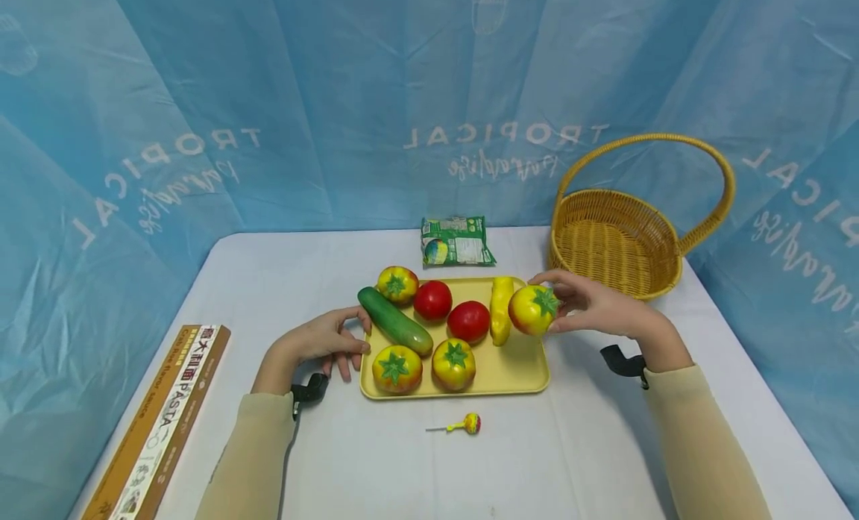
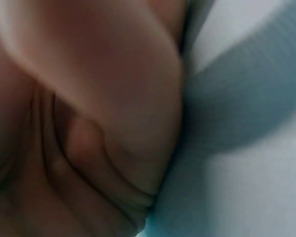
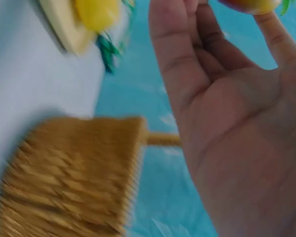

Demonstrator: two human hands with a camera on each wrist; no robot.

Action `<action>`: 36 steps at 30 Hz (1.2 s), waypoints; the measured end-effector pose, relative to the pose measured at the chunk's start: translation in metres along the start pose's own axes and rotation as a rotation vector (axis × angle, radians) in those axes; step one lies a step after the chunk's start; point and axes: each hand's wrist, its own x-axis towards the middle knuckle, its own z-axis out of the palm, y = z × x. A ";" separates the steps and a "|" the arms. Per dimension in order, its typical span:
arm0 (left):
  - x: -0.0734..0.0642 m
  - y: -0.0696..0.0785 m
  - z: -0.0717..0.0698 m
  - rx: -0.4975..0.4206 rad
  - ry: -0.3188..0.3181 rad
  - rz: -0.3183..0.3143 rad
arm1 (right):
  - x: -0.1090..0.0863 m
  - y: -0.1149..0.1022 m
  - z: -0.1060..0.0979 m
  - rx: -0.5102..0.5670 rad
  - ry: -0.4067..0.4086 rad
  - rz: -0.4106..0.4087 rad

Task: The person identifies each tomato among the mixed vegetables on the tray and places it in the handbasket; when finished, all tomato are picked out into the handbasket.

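Between the thumb and fingers of my right hand (image 1: pixel 593 304) is a yellow-and-red toy fruit with a green leafy top (image 1: pixel 532 309), held over the right side of a yellow tray (image 1: pixel 517 378). The right wrist view catches only a sliver of this fruit (image 3: pixel 251 5) at its top edge. Beside the tray's left rim, my left hand (image 1: pixel 325 341) has its thumb and index fingertips at the edge, near a green cucumber (image 1: pixel 396 322). Its other fingers hang loosely by the table; the left wrist view is mostly filled by blurred skin.
The tray also bears red tomatoes (image 1: pixel 468 321), a banana (image 1: pixel 500 311) and similar yellow-red fruits (image 1: pixel 453 365). A wicker basket (image 1: pixel 607 244) stands behind right, a green packet (image 1: pixel 456 240) behind. A lollipop (image 1: pixel 472 424) lies in front, a long pasta box (image 1: pixel 157 423) left.
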 end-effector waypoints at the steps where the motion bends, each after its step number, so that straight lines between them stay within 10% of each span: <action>1: 0.000 0.000 0.001 -0.002 -0.002 -0.003 | -0.002 -0.002 -0.005 0.010 0.020 -0.006; 17: 0.000 -0.001 0.000 -0.017 0.001 -0.004 | -0.012 -0.015 -0.057 -0.095 0.309 0.114; 36: 0.001 -0.001 0.000 -0.004 -0.005 -0.003 | 0.003 0.043 -0.068 -0.055 0.545 0.316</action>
